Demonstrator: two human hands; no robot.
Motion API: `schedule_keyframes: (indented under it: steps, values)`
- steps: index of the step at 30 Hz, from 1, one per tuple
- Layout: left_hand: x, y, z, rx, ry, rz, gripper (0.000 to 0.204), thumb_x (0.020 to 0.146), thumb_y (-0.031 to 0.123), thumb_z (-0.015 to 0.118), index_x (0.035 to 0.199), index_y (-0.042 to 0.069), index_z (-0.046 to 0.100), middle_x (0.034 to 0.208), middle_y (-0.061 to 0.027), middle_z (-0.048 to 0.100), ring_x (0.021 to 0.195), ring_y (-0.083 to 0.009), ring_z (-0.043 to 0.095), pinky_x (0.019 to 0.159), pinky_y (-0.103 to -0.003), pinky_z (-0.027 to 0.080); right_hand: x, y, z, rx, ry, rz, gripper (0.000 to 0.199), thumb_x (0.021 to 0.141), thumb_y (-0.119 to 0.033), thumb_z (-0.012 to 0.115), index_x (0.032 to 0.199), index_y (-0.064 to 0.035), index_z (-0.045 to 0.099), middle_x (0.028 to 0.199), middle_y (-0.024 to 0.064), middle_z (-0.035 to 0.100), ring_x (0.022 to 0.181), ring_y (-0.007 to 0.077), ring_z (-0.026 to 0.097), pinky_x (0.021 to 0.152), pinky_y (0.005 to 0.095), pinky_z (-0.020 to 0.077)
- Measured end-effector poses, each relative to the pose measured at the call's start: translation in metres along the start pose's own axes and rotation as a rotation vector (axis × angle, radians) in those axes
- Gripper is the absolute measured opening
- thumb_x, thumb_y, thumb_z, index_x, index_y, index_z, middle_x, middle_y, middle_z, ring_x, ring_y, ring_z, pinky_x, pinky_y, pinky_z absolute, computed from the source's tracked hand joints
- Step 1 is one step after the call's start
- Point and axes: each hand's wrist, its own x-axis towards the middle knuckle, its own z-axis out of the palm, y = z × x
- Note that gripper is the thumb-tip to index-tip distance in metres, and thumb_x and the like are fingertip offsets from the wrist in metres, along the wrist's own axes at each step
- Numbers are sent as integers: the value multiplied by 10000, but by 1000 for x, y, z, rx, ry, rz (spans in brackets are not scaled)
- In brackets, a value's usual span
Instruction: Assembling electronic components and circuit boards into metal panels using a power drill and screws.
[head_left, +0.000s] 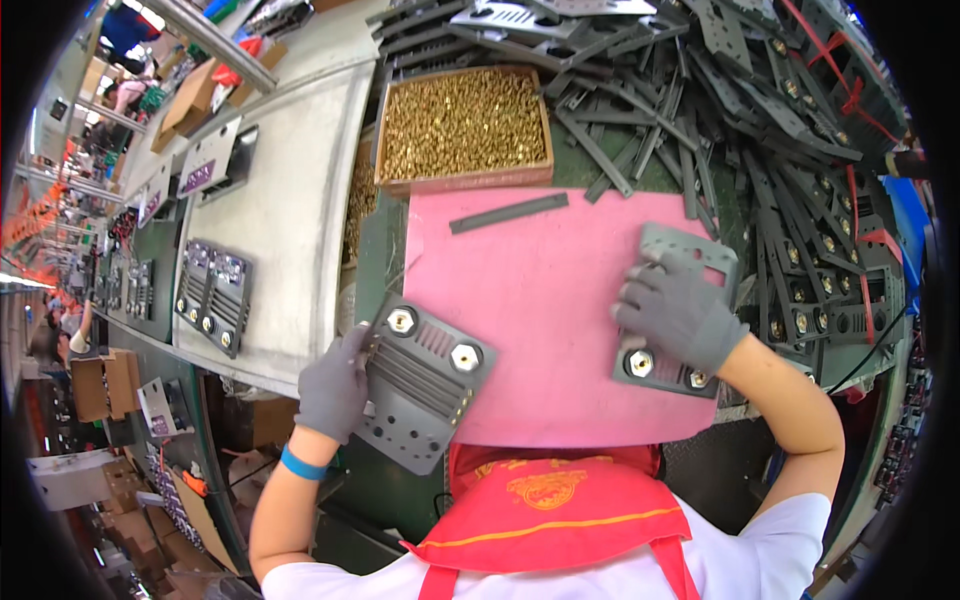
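My left hand [335, 385], in a grey glove, grips the left edge of a grey metal panel [425, 385] with two brass connectors and slotted vents. That panel overhangs the lower left corner of the pink mat [530, 290]. My right hand [678, 310], also gloved, presses down on a second grey panel [700, 255] lying on the mat's right edge, with its two connectors toward me. A single narrow grey strip [508, 213] lies loose on the mat's far side.
A cardboard box of brass screws [463, 125] stands beyond the mat. A big heap of grey strips and panels [760, 130] fills the far right. A conveyor [290, 210] at left carries finished panels [213, 295]. Other people work far left.
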Motion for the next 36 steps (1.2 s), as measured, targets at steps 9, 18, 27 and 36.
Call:
schedule_keyframes:
  steps: [9, 18, 27, 36]
  values:
    - [-28, 4, 36, -299, 184, -186, 477, 919, 99, 424, 1386, 4, 392, 1169, -288, 574, 977, -438, 600, 800, -461, 499, -1, -28, 52, 228, -12, 824, 382, 947, -194, 477, 1297, -62, 401, 658, 129, 609, 569, 322, 603, 514, 440, 456]
    - [-19, -16, 40, -366, 176, 18, 454, 938, 93, 425, 1371, -42, 400, 1192, -279, 568, 1003, -424, 598, 819, -440, 503, 6, -91, 36, 787, 13, 954, 354, 891, -82, 475, 1214, 12, 363, 614, 206, 591, 557, 390, 599, 502, 496, 458]
    - [-14, -15, 31, -443, 221, 24, 463, 917, 100, 485, 1353, -44, 424, 1020, -232, 612, 889, -380, 622, 736, -434, 510, 25, -55, -12, 1042, -354, 1003, 330, 926, -112, 453, 1216, 17, 363, 679, 199, 638, 587, 313, 659, 575, 419, 519]
    - [1, 82, 30, -511, 40, 182, 664, 860, 323, 627, 1378, -11, 383, 816, -162, 595, 669, -324, 618, 580, -432, 501, 223, 33, -117, 161, 385, 73, 176, 885, -143, 587, 1010, -29, 633, 964, 142, 656, 833, 333, 633, 749, 408, 508]
